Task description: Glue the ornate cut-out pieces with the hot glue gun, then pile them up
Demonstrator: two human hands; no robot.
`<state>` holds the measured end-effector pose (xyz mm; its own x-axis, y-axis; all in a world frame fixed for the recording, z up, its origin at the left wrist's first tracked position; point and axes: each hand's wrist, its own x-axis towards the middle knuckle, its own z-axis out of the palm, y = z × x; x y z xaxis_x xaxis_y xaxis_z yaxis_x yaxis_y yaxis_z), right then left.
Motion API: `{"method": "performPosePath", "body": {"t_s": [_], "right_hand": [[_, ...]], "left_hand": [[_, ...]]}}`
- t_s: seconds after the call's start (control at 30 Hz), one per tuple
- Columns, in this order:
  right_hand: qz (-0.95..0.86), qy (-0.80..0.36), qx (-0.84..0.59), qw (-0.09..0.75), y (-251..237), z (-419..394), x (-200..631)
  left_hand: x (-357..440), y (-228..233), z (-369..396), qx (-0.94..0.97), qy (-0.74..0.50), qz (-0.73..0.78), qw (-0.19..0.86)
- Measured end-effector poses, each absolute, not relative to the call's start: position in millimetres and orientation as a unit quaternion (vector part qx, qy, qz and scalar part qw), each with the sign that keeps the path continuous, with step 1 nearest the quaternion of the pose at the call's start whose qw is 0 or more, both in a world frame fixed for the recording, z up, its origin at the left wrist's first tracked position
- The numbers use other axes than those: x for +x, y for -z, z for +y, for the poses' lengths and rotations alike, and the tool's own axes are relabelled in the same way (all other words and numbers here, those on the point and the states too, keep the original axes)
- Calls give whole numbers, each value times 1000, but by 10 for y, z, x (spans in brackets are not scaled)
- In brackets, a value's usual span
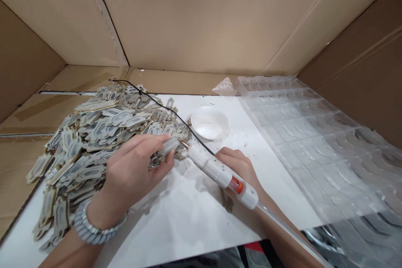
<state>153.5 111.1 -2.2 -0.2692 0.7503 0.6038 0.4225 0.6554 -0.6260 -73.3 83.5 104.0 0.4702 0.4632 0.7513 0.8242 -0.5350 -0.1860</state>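
My left hand (135, 167), with a beaded bracelet at its wrist, pinches a small flat grey ornate piece (169, 146) between thumb and fingers. My right hand (240, 167) is wrapped round a white hot glue gun (210, 165) with an orange switch; its handle is hidden. From the gun's back end sticks a clear glue stick (285, 230). The gun's copper nozzle points left at the right end of the grey piece; whether they touch I cannot tell. Left of my hands spreads a heap of similar flat pieces (94, 134).
Beyond the gun stands a white shallow dish (210, 123). A black cord (166, 109) crosses the heap. Clear plastic trays with hollows (301, 134) lie at the right, a small clear bag (224, 86) at the back. Cardboard walls (204, 16) enclose the white work surface (176, 213).
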Motion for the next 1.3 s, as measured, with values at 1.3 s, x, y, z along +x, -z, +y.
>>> {"method": "performPosePath", "body": {"t_s": [1.3], "right_hand": [[-660,-376,-371,535,-369,983,1582]], "left_hand": [[-481,-772,728,-752,464,-459,-91]]}}
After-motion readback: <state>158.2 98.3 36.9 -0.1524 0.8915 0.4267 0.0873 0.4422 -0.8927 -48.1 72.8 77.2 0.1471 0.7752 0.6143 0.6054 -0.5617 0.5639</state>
